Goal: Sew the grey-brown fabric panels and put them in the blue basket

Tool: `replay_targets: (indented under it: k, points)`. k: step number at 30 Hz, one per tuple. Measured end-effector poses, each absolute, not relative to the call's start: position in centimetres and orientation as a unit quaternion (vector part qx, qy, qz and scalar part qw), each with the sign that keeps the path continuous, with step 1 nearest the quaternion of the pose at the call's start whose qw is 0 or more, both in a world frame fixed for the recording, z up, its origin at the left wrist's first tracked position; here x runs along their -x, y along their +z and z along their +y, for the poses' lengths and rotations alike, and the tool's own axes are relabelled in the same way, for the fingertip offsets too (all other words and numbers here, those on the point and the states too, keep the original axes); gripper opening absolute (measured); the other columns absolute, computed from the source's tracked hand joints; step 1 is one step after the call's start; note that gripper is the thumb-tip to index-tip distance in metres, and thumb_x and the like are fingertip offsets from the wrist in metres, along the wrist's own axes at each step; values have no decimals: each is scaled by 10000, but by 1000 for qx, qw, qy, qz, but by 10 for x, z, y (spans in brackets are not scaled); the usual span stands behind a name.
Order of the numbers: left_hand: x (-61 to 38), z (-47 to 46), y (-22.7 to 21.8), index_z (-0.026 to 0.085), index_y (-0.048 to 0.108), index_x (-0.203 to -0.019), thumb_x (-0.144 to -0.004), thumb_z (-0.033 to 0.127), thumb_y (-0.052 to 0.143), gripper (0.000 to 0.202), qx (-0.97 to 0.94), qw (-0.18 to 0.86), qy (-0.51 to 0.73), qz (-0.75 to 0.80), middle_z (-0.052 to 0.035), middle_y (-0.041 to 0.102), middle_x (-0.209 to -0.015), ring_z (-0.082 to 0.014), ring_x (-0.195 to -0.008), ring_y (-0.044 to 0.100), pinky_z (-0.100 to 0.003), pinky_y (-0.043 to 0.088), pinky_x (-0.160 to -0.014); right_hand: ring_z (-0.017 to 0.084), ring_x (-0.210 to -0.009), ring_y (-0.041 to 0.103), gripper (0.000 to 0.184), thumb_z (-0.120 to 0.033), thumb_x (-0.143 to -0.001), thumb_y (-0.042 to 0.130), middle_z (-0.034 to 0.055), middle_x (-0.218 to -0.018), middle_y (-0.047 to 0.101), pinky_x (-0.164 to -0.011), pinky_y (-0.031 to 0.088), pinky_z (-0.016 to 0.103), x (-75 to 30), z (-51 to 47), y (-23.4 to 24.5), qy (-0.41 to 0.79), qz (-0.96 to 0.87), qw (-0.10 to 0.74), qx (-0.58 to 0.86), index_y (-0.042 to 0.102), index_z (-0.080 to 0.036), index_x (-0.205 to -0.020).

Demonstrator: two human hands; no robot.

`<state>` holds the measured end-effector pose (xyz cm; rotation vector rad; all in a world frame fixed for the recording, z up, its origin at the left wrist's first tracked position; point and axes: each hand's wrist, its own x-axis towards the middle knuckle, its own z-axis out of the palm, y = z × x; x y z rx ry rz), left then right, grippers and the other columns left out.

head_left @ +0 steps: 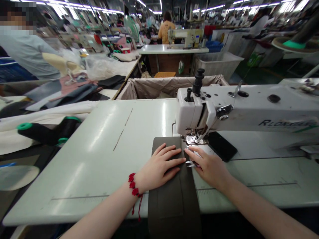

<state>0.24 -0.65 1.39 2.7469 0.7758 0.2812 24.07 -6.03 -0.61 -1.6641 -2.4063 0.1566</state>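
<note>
My left hand (160,164) lies flat on a dark olive fabric panel (171,202), just in front of the presser foot (195,140) of a white industrial sewing machine (199,113). A red beaded bracelet (133,185) circles that wrist. My right hand (208,167) rests at the panel's right edge, with small silver thread snips (190,163) showing at its fingertips. Most of the snips are hidden by my fingers. A black smartphone (221,146) lies on the machine bed, just right of the presser foot.
The pale green sewing table (87,159) extends left of my hands. Black thread cones with green ends (47,131) lie beyond its left edge, near stacked fabric. A fabric-lined bin (161,87) stands behind the table. A person in a yellow top (166,31) sits at a far machine.
</note>
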Motion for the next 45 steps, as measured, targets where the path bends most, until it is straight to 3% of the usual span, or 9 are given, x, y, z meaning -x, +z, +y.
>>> replay_targets:
  k: [45]
  points:
    - [-3,-4,9,315,459,-1385,-975,315,453,410,-937,139,130,292,-27,460,-1432,-224,-1347,385,-502,168,-1197,215,-1029,639,600,-132,-846,490,32,-1467,442,-797,550,333,-242,-61,-5,64,-816,102,566,440,-290,-1423]
